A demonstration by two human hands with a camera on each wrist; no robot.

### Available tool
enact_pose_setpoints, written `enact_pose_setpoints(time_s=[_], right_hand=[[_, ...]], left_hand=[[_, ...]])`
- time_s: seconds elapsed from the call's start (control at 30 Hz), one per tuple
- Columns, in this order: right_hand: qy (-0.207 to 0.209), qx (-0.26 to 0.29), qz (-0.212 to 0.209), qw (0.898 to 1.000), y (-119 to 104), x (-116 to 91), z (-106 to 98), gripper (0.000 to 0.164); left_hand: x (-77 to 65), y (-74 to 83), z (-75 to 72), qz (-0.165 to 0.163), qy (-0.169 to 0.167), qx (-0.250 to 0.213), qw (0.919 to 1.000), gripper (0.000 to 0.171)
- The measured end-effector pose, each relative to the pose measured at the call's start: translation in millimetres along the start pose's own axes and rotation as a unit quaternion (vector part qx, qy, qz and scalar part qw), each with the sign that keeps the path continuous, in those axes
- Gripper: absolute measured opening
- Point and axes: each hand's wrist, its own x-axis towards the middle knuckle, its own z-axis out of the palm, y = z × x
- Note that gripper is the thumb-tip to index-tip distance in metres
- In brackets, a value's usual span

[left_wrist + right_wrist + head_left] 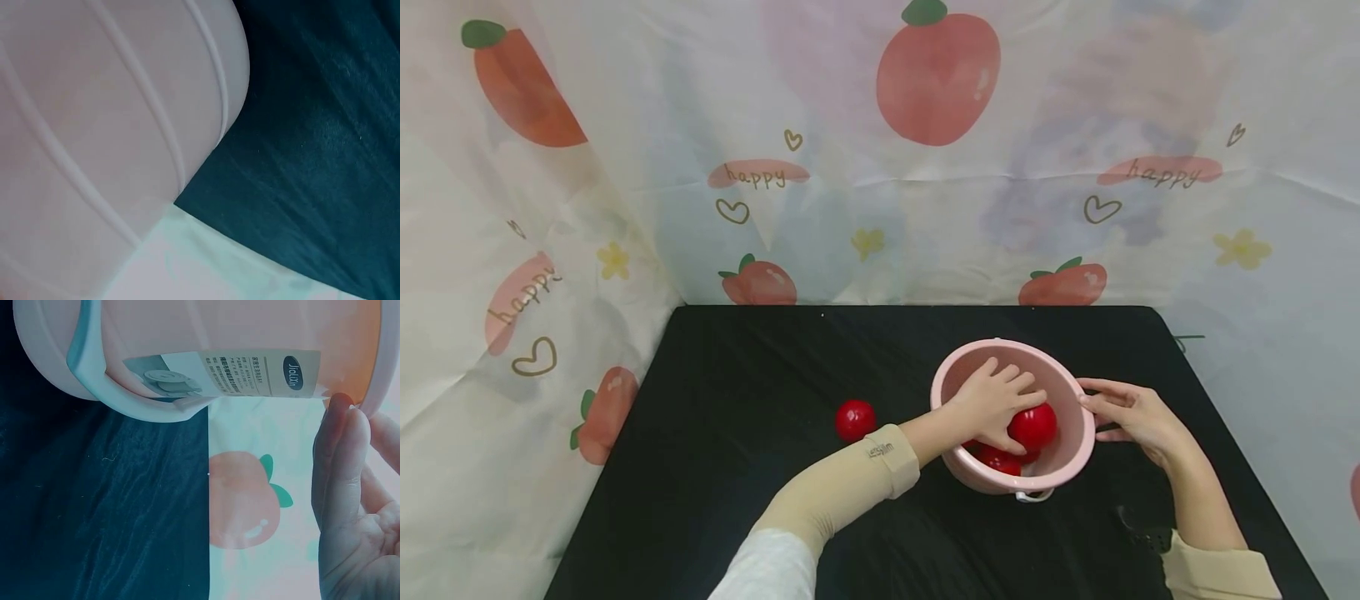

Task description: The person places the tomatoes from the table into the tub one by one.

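Observation:
A pink bucket (953, 367) stands on the black-covered table, tilted toward the camera. My left hand (992, 404) reaches over its near-left rim, fingers spread and fairly straight. Between its thumb and index finger sits a red ball (1034, 427), atop another red ball (998, 459) lower in the bucket; more red shows partly hidden beneath. My right hand (1131, 417) pinches the bucket's right rim between thumb and fingers, also seen in the right wrist view as a hand (353, 487) at the rim. Only the bucket's ribbed pink wall (112, 125) fills the left wrist view, hiding the left hand.
A single red ball (855, 420) lies on the table (745, 400) left of the bucket, close to the left sleeve (850, 475). The bucket's white handle (1034, 496) hangs at its front. A fruit-printed cloth (850, 100) rises behind the table.

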Motion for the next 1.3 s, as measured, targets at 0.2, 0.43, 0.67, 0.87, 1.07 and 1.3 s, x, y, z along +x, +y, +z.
enact_pose_setpoints(time_s=[0.2, 0.43, 0.67, 0.87, 1.07, 1.3], right_hand=[[-0.005, 0.011, 0.003, 1.000, 0, 1, -1, 0.061], [-0.007, 0.012, 0.002, 1.000, 1, 1, -1, 0.060], [-0.007, 0.006, 0.002, 1.000, 2, 1, -2, 0.061], [-0.005, 0.010, 0.003, 1.000, 2, 1, -1, 0.060], [-0.002, 0.007, 0.002, 1.000, 2, 0, 0, 0.060], [0.001, 0.000, 0.003, 1.000, 2, 1, -1, 0.060]], left_hand=[[5.3, 9.1, 2.6, 0.025, -0.049, 0.050, 0.9972, 0.085], [6.1, 14.6, 6.1, 0.048, -0.099, 0.071, 0.9914, 0.088], [6.0, 14.7, 6.1, 0.038, -0.105, 0.064, 0.9917, 0.091], [5.2, 13.1, 4.6, 0.040, -0.093, 0.056, 0.9932, 0.093], [-2.1, 5.1, -0.2, 0.033, -0.040, 0.008, 0.9986, 0.090], [-26.8, -21.0, -18.0, -0.012, 0.022, -0.023, 0.9994, 0.086]])
